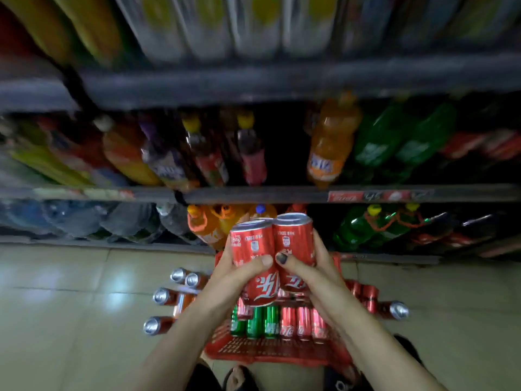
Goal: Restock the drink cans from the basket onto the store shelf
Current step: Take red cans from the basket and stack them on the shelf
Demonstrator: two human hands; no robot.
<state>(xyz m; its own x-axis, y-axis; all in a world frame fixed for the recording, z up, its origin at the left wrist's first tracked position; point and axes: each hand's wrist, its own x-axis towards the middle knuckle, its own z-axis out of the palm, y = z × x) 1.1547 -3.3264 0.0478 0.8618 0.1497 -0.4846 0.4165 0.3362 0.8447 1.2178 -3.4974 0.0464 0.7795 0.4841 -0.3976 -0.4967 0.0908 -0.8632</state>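
Observation:
I hold a cluster of red cola cans (270,244) in both hands above the red basket (270,354). My left hand (239,275) grips the left side of the cluster, thumb across the front. My right hand (315,266) grips the right side, its thumb beside the left one. At least three cans stand upright on top and two more sit below them. Inside the basket lie more red cans (303,323) and green cans (255,323). The shelf (282,194) rises straight ahead, blurred.
Loose cans (162,296) lie on the tiled floor left of the basket, and more cans (394,309) lie to its right. The shelves hold orange, green and dark soda bottles (328,142). My foot (239,378) shows at the bottom edge.

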